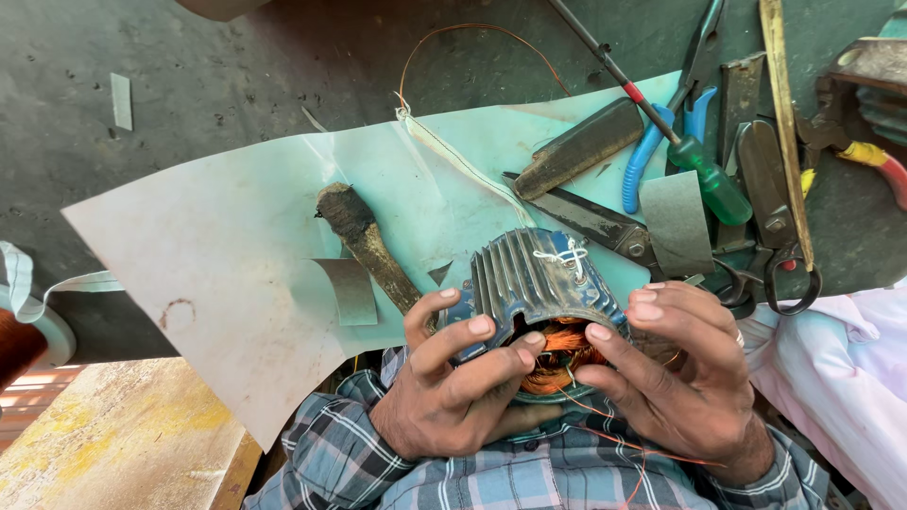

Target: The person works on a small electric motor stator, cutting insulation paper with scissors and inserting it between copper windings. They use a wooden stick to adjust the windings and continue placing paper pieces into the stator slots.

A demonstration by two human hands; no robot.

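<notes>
A blue finned motor stator housing (529,274) rests tilted against my chest at the table's near edge, its open end toward me. Orange copper windings (557,354) fill the opening, and thin copper wire strands trail down over my plaid shirt. My left hand (453,387) grips the housing's left rim, fingers curled over the edge toward the windings. My right hand (680,368) holds the right side, its fingertips pressing at the coil. A white string knot (565,255) sits on top of the housing.
A pale green sheet (246,246) covers the dark bench. On it lie a worn wooden stick (368,246), grey paper slips (350,291) and scissors (605,222). At the right lie blue-handled pliers (652,142), a green screwdriver (709,175), shears (775,208) and red-yellow pliers (879,161).
</notes>
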